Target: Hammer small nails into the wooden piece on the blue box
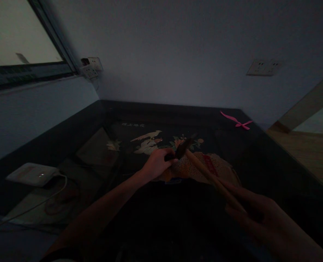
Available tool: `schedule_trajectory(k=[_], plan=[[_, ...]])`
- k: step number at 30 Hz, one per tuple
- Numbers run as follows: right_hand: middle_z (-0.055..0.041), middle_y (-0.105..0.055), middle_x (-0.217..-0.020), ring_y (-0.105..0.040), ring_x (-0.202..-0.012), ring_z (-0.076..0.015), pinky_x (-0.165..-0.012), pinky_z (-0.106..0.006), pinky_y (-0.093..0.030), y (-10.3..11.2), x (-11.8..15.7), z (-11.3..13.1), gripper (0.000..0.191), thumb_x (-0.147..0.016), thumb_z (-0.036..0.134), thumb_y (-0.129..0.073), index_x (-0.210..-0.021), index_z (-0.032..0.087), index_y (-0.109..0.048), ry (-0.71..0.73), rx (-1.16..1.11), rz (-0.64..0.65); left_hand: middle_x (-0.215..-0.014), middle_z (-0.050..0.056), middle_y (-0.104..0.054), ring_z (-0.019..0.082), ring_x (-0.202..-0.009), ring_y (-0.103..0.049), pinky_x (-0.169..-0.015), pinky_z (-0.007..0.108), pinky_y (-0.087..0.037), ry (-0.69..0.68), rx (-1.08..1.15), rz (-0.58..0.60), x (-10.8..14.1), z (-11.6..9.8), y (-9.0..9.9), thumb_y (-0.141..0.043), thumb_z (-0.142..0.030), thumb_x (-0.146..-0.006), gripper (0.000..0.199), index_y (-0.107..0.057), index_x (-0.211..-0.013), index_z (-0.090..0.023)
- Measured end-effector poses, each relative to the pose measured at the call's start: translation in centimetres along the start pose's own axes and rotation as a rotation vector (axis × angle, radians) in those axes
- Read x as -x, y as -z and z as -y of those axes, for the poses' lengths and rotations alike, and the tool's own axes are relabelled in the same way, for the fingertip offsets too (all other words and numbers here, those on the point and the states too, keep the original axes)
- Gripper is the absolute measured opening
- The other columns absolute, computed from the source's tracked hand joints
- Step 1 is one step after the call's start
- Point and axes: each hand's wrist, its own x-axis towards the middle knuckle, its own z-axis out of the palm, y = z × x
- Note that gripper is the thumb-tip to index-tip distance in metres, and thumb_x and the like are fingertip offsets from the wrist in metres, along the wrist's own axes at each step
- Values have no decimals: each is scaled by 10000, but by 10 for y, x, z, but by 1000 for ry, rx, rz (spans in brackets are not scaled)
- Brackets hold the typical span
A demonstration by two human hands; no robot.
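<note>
Near the middle of the dark table, my left hand is closed round the handle of a dark tool, whose blade-like end points up and right. My right hand, lower right, is wrapped round a long light-brown stick. The stick slants up and left, and its far end meets or lies just by the dark tool. Beneath both lies a crumpled, speckled orange-brown sheet with a red patch. The picture is dim, so the tool's exact shape is hard to make out.
The dark table carries an inlaid bird and flowers. A pink ribbon lies at the back right. At the left is a white device with a cable. Walls with sockets stand behind.
</note>
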Motion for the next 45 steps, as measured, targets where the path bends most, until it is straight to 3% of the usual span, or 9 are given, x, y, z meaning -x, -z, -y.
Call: schedule_trajectory(k=[2,6,10,14,20,27,34,39,45], plan=[[-48,-733,-1023,-691,-889,-235,-766,-318,-562,-2,-1,0,469,-761,336,-603,-1226,284,-587,10,20,-5,-894,16,-700,172,-816,-633,-741,283,-473,5,3,12,0,0,0,-585,-195,-758,173,-664,-912,-188],[-36,-761,-853,-710,-763,-223,-622,-279,-590,-2,2,-2,488,-777,358,-587,-1260,287,-556,-50,2,-6,-869,15,-698,165,-795,-630,-731,274,-468,-3,2,15,0,-3,1,-575,-231,-774,143,-666,-872,-182],[-77,-729,-1027,-698,-845,-240,-690,-301,-581,0,4,-2,484,-762,388,-594,-1226,249,-595,-42,2,-50,-851,12,-697,158,-771,-627,-727,267,-469,20,-3,14,0,-6,2,-579,-249,-775,145,-666,-872,-183],[-82,-715,-1068,-673,-938,-262,-810,-358,-544,-1,2,1,502,-766,406,-593,-1235,229,-588,-68,33,-20,-885,11,-697,164,-800,-628,-747,268,-467,13,-16,22,0,-6,2,-584,-211,-760,163,-667,-899,-190],[-69,-742,-979,-681,-909,-259,-757,-325,-564,2,6,3,488,-779,408,-584,-1237,237,-590,-53,11,-38,-826,7,-692,154,-757,-621,-731,261,-466,18,-2,1,0,-5,1,-586,-247,-774,128,-669,-850,-185],[-60,-705,-1097,-664,-966,-254,-843,-358,-525,-1,2,1,473,-787,371,-572,-1247,258,-575,-31,25,32,-844,11,-691,162,-770,-623,-696,259,-456,-1,-32,15,0,0,0,-587,-221,-756,155,-663,-883,-176],[-56,-675,-1160,-648,-999,-266,-835,-355,-535,3,6,-6,514,-790,393,-588,-1286,268,-535,-53,14,-10,-834,11,-688,148,-760,-615,-728,260,-459,-5,-11,1,1,-4,1,-590,-244,-768,130,-665,-850,-177],[-64,-705,-1097,-668,-957,-250,-836,-360,-535,-3,4,4,490,-803,368,-555,-1274,233,-549,-68,-9,35,-855,10,-688,158,-785,-624,-726,263,-459,-12,2,19,0,-2,1,-575,-209,-757,142,-656,-866,-172],[-84,-704,-1093,-676,-932,-269,-811,-382,-544,-5,2,1,502,-763,396,-574,-1230,214,-594,-47,37,-11,-823,9,-690,152,-744,-619,-720,263,-465,-9,-30,-2,0,-5,3,-591,-216,-749,141,-672,-857,-177]])
